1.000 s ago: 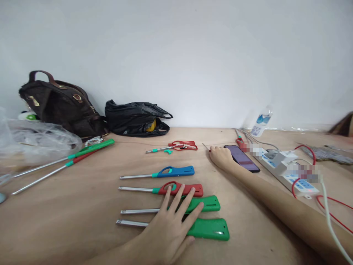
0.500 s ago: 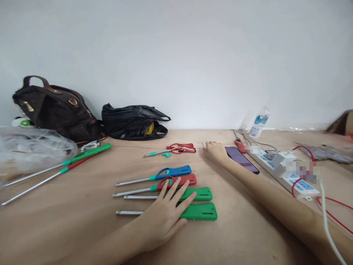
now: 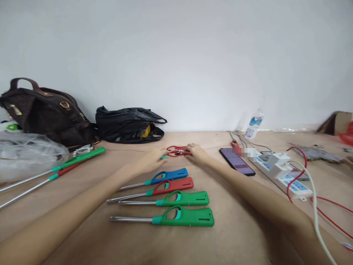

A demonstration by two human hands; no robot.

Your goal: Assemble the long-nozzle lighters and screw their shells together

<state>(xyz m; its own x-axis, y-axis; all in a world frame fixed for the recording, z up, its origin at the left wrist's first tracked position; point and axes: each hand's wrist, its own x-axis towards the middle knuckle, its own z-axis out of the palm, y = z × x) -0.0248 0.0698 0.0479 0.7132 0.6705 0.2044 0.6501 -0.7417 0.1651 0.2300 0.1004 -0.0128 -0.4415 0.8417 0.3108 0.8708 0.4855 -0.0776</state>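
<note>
An opened red lighter [image 3: 174, 151], its inner wires and small parts showing, lies on the brown table toward the wall. My left hand [image 3: 150, 158] is over its left end and hides most of the metal tube; the fingers are smeared by motion. At the right end, my right hand [image 3: 196, 154] has its fingers bent onto the red casing. Closer to me lie a blue lighter [image 3: 176, 173], a red lighter [image 3: 183, 183], a green lighter [image 3: 198, 198] and another green lighter [image 3: 200, 217], all long-nosed, with tubes pointing left.
Two more long lighters [image 3: 91, 156] lie at left by a clear plastic bag [image 3: 30, 156]. A dark handbag [image 3: 52, 121] and a black plastic bag [image 3: 121, 125] stand behind. To the right are a phone [image 3: 238, 162], a power strip [image 3: 300, 186] with cables, and a bottle [image 3: 254, 125].
My left hand has left the row of lighters and moved forward to the opened red lighter. My right hand has shifted left onto its right end. The view has turned slightly.
</note>
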